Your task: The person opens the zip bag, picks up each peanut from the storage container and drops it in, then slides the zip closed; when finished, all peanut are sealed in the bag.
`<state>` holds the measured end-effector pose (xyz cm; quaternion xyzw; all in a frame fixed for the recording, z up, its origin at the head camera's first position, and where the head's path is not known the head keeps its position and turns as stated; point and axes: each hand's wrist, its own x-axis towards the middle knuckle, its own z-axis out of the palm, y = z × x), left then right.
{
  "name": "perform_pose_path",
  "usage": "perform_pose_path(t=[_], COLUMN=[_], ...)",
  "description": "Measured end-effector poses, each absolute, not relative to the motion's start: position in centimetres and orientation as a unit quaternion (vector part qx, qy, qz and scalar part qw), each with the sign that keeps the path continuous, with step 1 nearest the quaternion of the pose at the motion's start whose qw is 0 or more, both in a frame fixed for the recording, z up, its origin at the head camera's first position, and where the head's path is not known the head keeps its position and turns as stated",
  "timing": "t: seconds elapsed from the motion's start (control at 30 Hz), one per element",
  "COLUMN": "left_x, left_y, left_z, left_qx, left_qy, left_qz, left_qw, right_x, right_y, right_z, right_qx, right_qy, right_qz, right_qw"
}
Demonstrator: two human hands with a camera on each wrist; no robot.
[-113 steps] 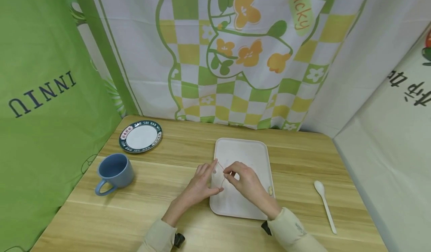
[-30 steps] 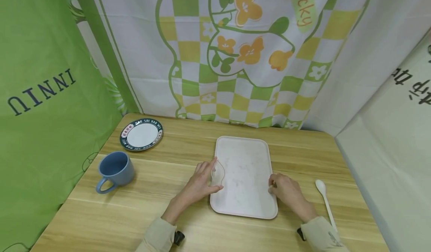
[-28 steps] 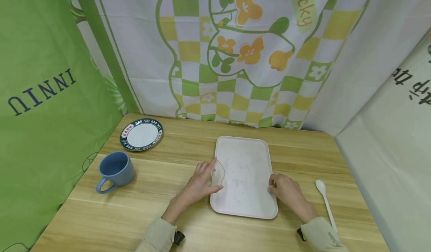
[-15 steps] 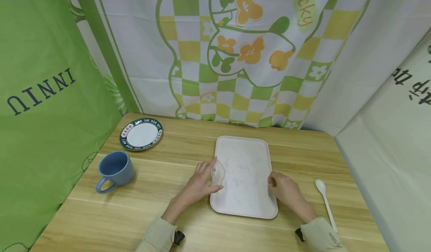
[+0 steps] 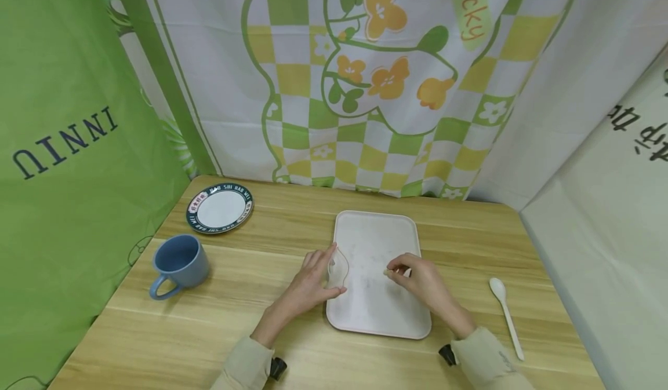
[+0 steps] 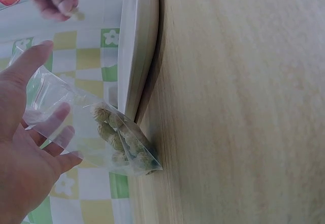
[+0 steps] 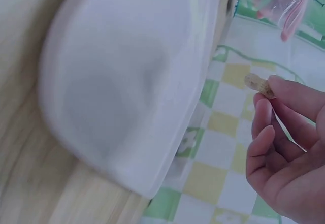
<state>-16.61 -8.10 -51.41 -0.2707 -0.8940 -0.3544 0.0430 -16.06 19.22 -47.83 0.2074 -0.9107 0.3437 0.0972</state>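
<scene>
My left hand [image 5: 308, 283] is at the tray's left edge. Its thumb and index finger are spread wide, stretching the mouth of a clear zip bag [image 6: 89, 132]. Several tan, rounded pieces [image 6: 119, 132] lie in the bottom of the bag, low against the tabletop in the left wrist view. Over the right half of the white tray [image 5: 373, 233], my right hand [image 5: 425, 283] pinches a small tan peanut [image 7: 259, 85] between thumb and index finger. The other fingers are curled. A gap separates the peanut from the bag's mouth.
To the left stands a blue mug [image 5: 181, 265], with a dark-rimmed plate [image 5: 245, 219] behind it. A white spoon [image 5: 505, 314] lies right of the tray on the wooden table [image 5: 209, 338]. A patterned curtain [image 5: 365, 164] hangs along the back.
Half a second ago my right hand was at the tray's right edge; it has moved left over the tray, pinching the peanut. The left hand and bag have stayed put.
</scene>
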Motion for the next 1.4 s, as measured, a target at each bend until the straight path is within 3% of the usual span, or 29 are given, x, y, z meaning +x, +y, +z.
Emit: perform_pose_path(t=[0.33, 1.4], left_x=[-16.6, -16.3], left_y=[-8.1, -8.0], left_z=[-51.3, -51.1], left_qx=[-0.268, -0.277], left_qy=[-0.896, -0.891], left_qz=[-0.353, -0.358], left_qw=[0.024, 0.045], right_x=[-16.7, -16.6], right_y=[15.5, 11.6], right_z=[-46.1, -46.7], right_qx=[0.261, 0.336], right_qy=[-0.881, -0.848], right_qz=[0.368, 0.387], right_qw=[0.144, 0.133])
